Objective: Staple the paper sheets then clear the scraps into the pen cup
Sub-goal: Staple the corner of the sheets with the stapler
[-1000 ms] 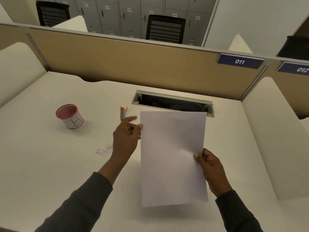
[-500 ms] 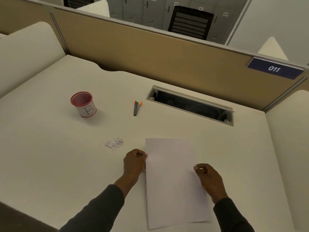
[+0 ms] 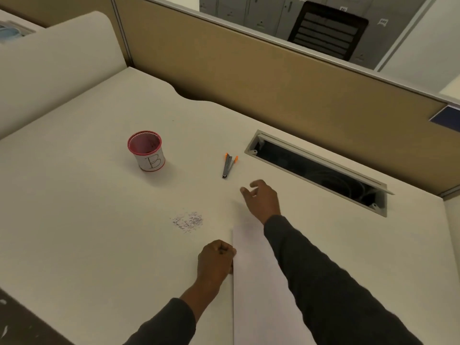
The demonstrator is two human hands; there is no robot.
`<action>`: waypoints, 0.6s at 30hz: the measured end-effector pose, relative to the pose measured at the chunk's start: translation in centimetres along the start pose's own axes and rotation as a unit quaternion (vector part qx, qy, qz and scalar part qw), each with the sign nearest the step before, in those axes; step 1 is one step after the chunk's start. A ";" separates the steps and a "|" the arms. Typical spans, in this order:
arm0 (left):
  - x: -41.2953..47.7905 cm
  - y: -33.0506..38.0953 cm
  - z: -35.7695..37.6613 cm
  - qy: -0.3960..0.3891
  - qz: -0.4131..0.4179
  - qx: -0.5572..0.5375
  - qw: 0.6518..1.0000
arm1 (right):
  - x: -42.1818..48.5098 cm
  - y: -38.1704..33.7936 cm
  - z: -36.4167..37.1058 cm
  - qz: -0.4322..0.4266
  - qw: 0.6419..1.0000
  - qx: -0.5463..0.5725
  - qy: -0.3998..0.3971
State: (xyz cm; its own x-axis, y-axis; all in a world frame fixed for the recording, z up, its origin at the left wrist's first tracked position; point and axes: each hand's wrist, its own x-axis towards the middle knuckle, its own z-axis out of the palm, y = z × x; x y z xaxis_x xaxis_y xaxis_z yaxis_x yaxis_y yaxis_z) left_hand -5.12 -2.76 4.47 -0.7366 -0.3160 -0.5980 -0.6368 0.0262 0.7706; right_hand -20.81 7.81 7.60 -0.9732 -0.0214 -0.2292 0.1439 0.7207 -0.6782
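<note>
Paper sheets (image 3: pixel 254 282) lie flat on the tabletop (image 3: pixel 87 220) near its front edge, partly hidden under the right sleeve. They are light and limp, apt to slide or fan apart, so they want pinning at one edge while a corner is fed into the stapler. The left hand (image 3: pixel 216 260) sits at their left edge with fingers curled tight, seemingly pinching that edge. The right hand (image 3: pixel 261 197) hovers just short of the stapler (image 3: pixel 229 165) with fingers spread and holding nothing.

The stapler is small, rigid and probably easy to lift; a grip across its dark body, clear of the orange ends, looks best. The scraps (image 3: pixel 188 221) form a loose, feather-light pile just left of the sheets, likely to scatter under a quick sweep. The pen cup (image 3: pixel 146 151) stands upright farther back and left, well apart from them.

Bare surface lies open to the left. An open cable slot (image 3: pixel 316 173) to the right could swallow anything pushed that way.
</note>
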 end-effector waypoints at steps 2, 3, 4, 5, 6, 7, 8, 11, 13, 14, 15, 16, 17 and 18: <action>0.1 -0.1 0.0 -0.001 0.000 0.000 1.000 | 3.1 -1.7 1.4 0.005 1.000 -0.020 -0.005; 0.2 -0.3 0.0 -0.001 0.001 0.003 1.000 | 4.6 -2.5 2.0 0.008 0.999 -0.032 -0.003; 0.3 -0.4 0.0 -0.002 0.003 0.010 1.000 | 5.9 -3.1 2.5 0.013 0.999 -0.042 -0.002; 0.3 -0.5 0.0 -0.004 0.006 0.016 1.000 | 6.9 -3.6 2.9 0.018 0.999 -0.049 0.000; 0.3 -0.6 0.0 -0.005 0.007 0.018 1.000 | 8.0 -4.2 3.4 0.025 0.998 -0.057 -0.001; 0.3 -0.6 0.0 -0.005 0.006 0.019 1.000 | 9.0 -4.6 3.8 0.030 0.997 -0.070 -0.003; 0.4 -0.7 0.0 -0.004 0.004 0.022 1.000 | 9.8 -5.0 4.3 0.031 0.995 -0.091 -0.007; 0.4 -0.6 0.0 -0.001 0.001 0.031 1.000 | 11.5 -6.0 5.5 0.023 0.986 -0.164 -0.005; 0.6 -0.6 0.0 -0.001 0.002 0.040 0.999 | 12.1 -6.5 6.2 0.012 0.982 -0.190 0.004; 0.6 -0.6 0.0 -0.002 0.004 0.045 0.999 | 12.2 -6.5 6.4 0.006 0.981 -0.193 0.005; 0.6 -0.6 0.0 -0.001 0.006 0.045 0.999 | 12.4 -6.4 6.6 0.003 0.982 -0.189 0.001; 0.6 -0.6 0.0 -0.002 0.007 0.042 0.999 | 12.4 -6.3 6.4 0.000 0.983 -0.181 -0.009; 0.5 -0.6 0.0 -0.001 0.007 0.037 0.999 | 12.4 -6.1 6.1 -0.002 0.986 -0.165 -0.020; 0.5 -0.6 -0.1 -0.003 0.006 0.031 0.999 | 12.4 -5.9 5.5 -0.003 0.990 -0.136 -0.030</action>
State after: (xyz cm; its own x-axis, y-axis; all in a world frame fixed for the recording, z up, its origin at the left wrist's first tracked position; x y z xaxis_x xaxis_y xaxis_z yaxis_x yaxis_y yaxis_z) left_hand -5.10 -2.99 3.78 -0.7451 -0.3098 -0.5907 -0.6413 0.0893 0.7621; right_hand -32.68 -0.50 4.89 -0.9600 -0.0618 -0.2730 0.0764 0.8804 -0.4681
